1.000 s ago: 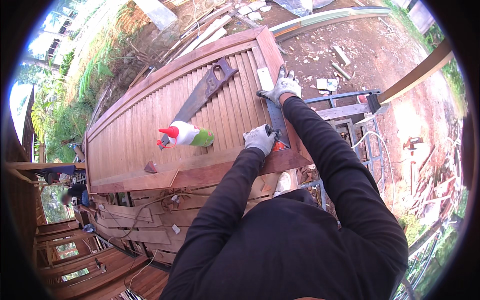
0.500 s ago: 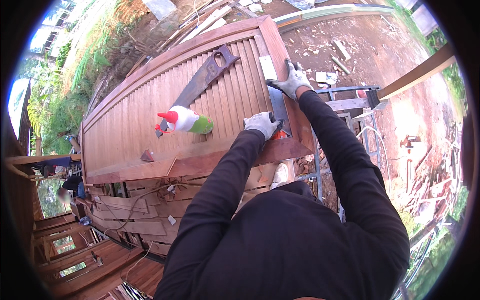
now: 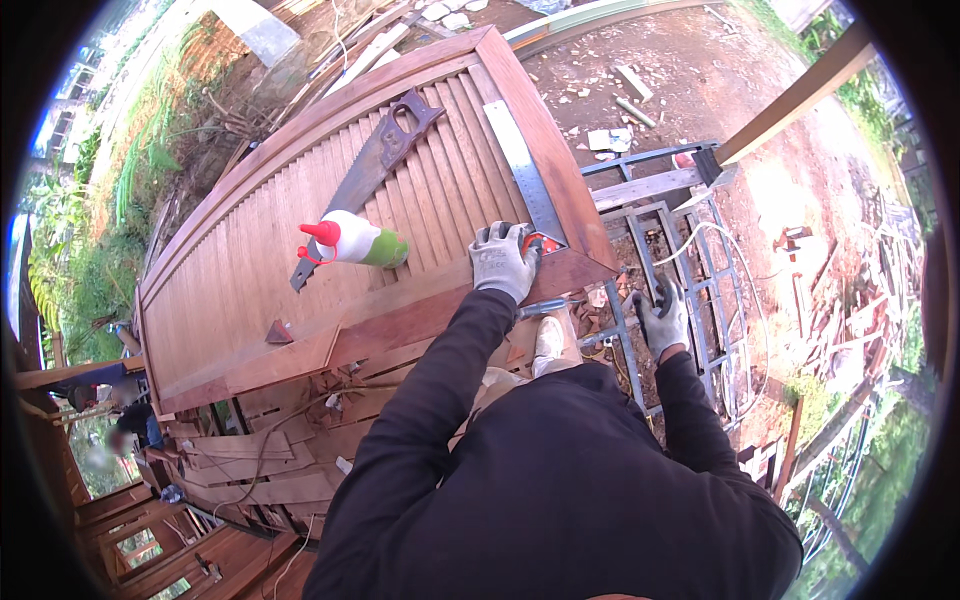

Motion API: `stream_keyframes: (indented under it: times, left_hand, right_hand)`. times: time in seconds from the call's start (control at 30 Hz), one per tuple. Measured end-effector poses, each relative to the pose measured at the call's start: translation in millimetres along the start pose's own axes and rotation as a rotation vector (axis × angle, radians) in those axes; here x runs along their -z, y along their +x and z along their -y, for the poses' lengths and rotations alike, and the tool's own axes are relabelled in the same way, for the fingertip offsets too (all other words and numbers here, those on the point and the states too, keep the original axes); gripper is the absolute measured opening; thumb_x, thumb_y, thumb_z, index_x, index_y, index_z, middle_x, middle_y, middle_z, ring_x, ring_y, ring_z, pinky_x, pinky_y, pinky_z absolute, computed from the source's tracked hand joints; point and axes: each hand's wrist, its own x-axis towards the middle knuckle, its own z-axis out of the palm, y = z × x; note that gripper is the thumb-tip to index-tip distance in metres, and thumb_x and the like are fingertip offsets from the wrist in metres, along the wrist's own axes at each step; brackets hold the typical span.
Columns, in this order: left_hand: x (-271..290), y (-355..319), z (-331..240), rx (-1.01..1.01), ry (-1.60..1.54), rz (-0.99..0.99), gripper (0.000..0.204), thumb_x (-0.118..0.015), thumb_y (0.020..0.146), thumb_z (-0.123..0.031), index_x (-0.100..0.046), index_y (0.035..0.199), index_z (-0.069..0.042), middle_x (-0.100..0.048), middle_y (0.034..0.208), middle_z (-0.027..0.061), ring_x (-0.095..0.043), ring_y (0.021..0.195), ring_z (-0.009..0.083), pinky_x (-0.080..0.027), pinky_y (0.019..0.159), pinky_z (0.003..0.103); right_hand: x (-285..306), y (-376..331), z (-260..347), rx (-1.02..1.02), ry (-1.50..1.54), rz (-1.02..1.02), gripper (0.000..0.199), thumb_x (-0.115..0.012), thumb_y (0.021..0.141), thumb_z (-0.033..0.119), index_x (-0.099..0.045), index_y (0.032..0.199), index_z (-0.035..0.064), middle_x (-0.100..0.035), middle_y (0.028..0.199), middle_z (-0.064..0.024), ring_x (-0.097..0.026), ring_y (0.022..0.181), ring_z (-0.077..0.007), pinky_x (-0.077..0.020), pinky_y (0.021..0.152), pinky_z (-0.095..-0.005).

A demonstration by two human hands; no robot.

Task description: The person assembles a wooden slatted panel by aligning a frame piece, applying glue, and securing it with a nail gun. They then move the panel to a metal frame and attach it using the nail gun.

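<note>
A wooden louvred panel (image 3: pixel 345 330) with a reddish-brown frame lies flat in front of me. Along its right end rests a metal carpenter's square (image 3: pixel 525 170) with an orange-red handle part at the near corner. My left hand (image 3: pixel 503 265), in a grey work glove, is closed over that corner, its curled fingers partly hiding the handle. My gloved right hand (image 3: pixel 662 318) is off the panel to the right, fingers apart and holding nothing, above a metal frame. A handsaw (image 3: pixel 375 160) and a white-and-green glue bottle (image 3: pixel 365 243) with a red cap are on the slats.
A small wood offcut (image 3: pixel 280 332) sits on the panel's near left part. Right of the panel stands a blue-grey metal frame (image 3: pixel 700 300), with a timber post (image 3: pixel 800 95) beyond it. Wooden boards (image 3: pixel 250 450) spread below left, where another person (image 3: pixel 140 425) is bent over.
My right hand has left the square and moved down and right, off the panel. My left hand has shifted its hold at the square's corner. The panel appears further left in view.
</note>
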Motion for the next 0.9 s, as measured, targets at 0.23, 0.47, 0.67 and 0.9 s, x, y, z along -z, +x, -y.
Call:
stream_keyframes:
  times: [0.23, 0.47, 0.67, 0.9]
  left_hand:
    - [-17.8, 7.2, 10.7, -0.044, -0.061, -0.149, 0.018, -0.066, 0.089, -0.03, -0.071, 0.104, -0.022, -0.064, 0.112, 0.0019, -0.057, 0.112, 0.0284, -0.043, 0.094, 0.048]
    - [-19.3, 3.4, 6.9, -0.04, -0.011, -0.173, 0.02, -0.065, 0.089, -0.028, -0.069, 0.105, -0.018, -0.064, 0.113, 0.0055, -0.057, 0.112, 0.0305, -0.044, 0.093, 0.049]
    - [-16.2, 4.8, 1.9, -0.032, 0.055, -0.152, 0.021, -0.062, 0.091, -0.028, -0.067, 0.107, -0.015, -0.065, 0.113, 0.0081, -0.058, 0.112, 0.0328, -0.045, 0.092, 0.049]
    - [-5.3, -1.2, 1.0, -0.05, 0.006, -0.141, 0.024, -0.065, 0.083, -0.023, -0.068, 0.107, -0.016, -0.064, 0.111, 0.0076, -0.057, 0.112, 0.0319, -0.044, 0.095, 0.048]
  right_hand:
    - [7.2, -75.2, 2.6, -0.088, -0.148, 0.01, 0.059, -0.077, 0.084, 0.022, -0.055, 0.134, 0.0007, -0.055, 0.132, -0.0196, -0.056, 0.122, -0.0329, -0.0463, 0.104, -0.0395]
    - [1.7, -61.2, 24.1, -0.124, 0.126, -0.02, 0.058, -0.077, 0.085, 0.017, -0.055, 0.136, 0.0007, -0.064, 0.126, -0.0161, -0.063, 0.117, -0.0256, -0.0496, 0.1, -0.0358]
    - [-27.1, 82.1, 105.3, 0.188, 0.002, 0.037, 0.078, -0.078, 0.085, 0.033, -0.042, 0.146, -0.0001, -0.06, 0.131, -0.0216, -0.059, 0.123, -0.0316, -0.0477, 0.103, -0.0398]
    - [-110.7, 263.5, 213.4, 0.126, -0.415, 0.24, 0.104, -0.068, 0.083, 0.061, -0.026, 0.155, -0.0008, -0.046, 0.148, -0.0254, -0.048, 0.137, -0.0366, -0.0412, 0.113, -0.0409]
